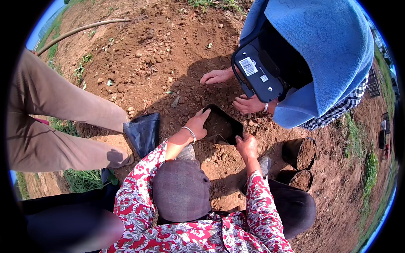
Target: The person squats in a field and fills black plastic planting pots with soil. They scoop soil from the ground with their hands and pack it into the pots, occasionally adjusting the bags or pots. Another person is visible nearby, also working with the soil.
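Observation:
Between my knees I hold a black plastic grow bag (236, 128), its mouth spread wide and facing up. Some brown soil (218, 126) shows inside; how deep it lies I cannot tell. The thumb and fingers of my left hand (197, 125) pinch the bag's left rim. A silver bangle is on that wrist. My right hand (247, 146) grips the near right rim. Just beyond the bag, a co-worker's hand (248, 103) is low over the loose soil, and that person's other hand (217, 76) is farther back.
Two soil-filled black bags (289, 153) lie tilted at my right. A folded black plastic bag (144, 131) is on the left, beside a standing person's legs (72, 104). Opposite me bends the co-worker under a blue towel (338, 47). A long wooden handle (79, 30) slants at upper left.

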Demonstrator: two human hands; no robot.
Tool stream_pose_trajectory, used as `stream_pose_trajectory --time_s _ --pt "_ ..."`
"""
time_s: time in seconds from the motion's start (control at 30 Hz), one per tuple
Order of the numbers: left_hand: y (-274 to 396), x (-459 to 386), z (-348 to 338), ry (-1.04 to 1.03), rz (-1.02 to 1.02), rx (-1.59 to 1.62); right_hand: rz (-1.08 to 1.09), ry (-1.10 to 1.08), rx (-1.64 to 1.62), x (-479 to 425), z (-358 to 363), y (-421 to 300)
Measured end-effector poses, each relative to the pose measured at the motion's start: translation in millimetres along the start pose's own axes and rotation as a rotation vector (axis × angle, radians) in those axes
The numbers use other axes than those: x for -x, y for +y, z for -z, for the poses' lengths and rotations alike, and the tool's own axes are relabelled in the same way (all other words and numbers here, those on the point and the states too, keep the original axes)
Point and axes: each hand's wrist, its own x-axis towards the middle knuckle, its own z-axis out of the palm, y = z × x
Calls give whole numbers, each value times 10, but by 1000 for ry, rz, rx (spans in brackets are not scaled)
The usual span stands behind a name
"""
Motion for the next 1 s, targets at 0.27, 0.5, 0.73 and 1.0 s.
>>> stream_pose_trajectory --time_s 0.27,0.5,0.73,1.0 --pt "182 38 94 -107 223 -44 -14 27 57 30 -26 18" --pt "-23 15 -66 3 104 -90 39 -49 -16 -1 -90 89" --pt "43 10 -21 -43 155 -75 73 -22 -11 -28 -144 135" --pt "34 23 -7 -54 126 -52 -3 -53 -30 -41 -113 68"
